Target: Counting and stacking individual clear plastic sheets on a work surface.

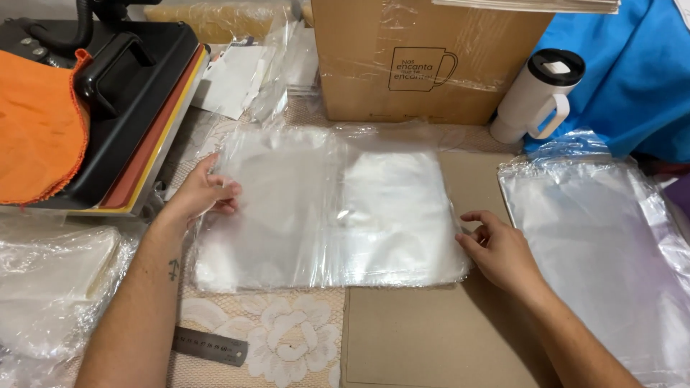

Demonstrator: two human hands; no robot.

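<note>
While both bare hands rest at opposite ends of it, a flat stack of clear, rectangular plastic bags (330, 212) lies in the middle of the table, its right part over a brown cardboard sheet (424, 338) and its left part over a lace tablecloth with white flowers (280, 338). The left hand (205, 192) pinches the stack's left edge between thumb and curled fingers. The right hand (496, 248) lies loosely open, fingertips touching the stack's right edge and gripping nothing. The stack looks squared up and lying flat; no bag appears separated from it yet, so the handling seems to be at an early stage.

Near the table's right edge lies a second pile of clear plastic bags (604, 251). At the left edge sits a black heat press (136, 93) with an orange cloth (36, 122) draped on it. Along the far edge stand a brown cardboard box (424, 61) and a white lidded mug (535, 97). A grey metal ruler (210, 346) lies near the front edge.
</note>
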